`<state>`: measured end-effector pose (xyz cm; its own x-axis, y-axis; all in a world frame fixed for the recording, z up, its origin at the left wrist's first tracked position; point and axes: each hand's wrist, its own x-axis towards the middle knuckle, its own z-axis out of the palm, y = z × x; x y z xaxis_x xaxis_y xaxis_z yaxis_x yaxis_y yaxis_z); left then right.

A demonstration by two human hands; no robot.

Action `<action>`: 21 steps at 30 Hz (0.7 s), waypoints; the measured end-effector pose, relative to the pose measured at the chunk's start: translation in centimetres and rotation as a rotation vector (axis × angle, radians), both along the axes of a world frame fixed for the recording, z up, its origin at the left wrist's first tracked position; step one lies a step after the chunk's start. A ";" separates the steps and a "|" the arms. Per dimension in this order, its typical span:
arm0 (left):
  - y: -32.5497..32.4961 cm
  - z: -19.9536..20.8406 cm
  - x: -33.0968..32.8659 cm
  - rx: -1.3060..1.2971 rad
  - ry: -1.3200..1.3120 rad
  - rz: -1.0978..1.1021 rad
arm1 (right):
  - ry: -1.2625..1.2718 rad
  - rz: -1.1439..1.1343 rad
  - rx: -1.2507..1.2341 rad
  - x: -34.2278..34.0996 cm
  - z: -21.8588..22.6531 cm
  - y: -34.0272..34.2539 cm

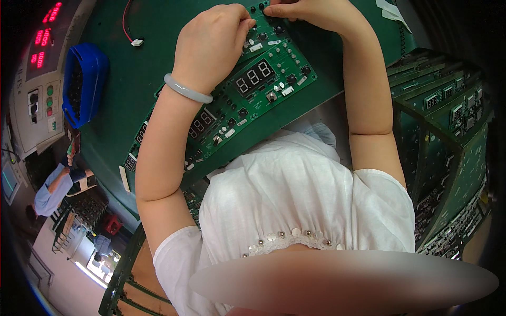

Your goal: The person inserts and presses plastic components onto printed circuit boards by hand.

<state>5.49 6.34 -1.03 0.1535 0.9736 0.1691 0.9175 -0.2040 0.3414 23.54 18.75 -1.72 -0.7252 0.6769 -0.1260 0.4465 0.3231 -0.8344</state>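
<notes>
- The farthest green circuit board (pixel 266 38) lies between our left hand (pixel 208 42) and right hand (pixel 319 13)
- Left curls over it; what it grasps, we cannot tell
- Right bends over its far end, grip also unclear

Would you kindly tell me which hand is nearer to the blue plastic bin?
Left: the left hand is to the right of the blue plastic bin; the right hand is farther off, beyond the left.
</notes>
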 end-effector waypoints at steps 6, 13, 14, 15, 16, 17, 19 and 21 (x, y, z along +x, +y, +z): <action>0.2 0.0 0.1 -0.026 0.062 0.005 | 0.032 0.023 0.025 -0.2 -0.3 0.1; 0.1 -1.1 0.0 0.023 -0.055 0.068 | 0.097 -0.018 -0.143 0.1 0.3 0.0; 0.0 -1.2 0.0 0.039 -0.068 0.095 | 0.086 -0.013 -0.133 0.0 0.1 0.0; 0.1 -1.1 0.0 0.041 -0.068 0.096 | 0.075 -0.009 -0.124 0.0 0.1 0.0; 0.2 -1.0 -0.1 -0.005 -0.124 0.166 | 0.074 -0.008 -0.122 0.0 0.2 -0.1; 0.3 -0.9 -0.2 -0.051 -0.180 0.236 | 0.046 -0.010 -0.082 -0.1 0.2 -0.1; 0.6 -1.3 -0.5 -0.073 -0.209 0.222 | 0.016 -0.010 -0.038 -0.2 0.2 -0.1; 0.8 -1.5 -0.7 -0.095 -0.237 0.209 | 0.033 0.015 -0.054 -0.2 -0.4 0.1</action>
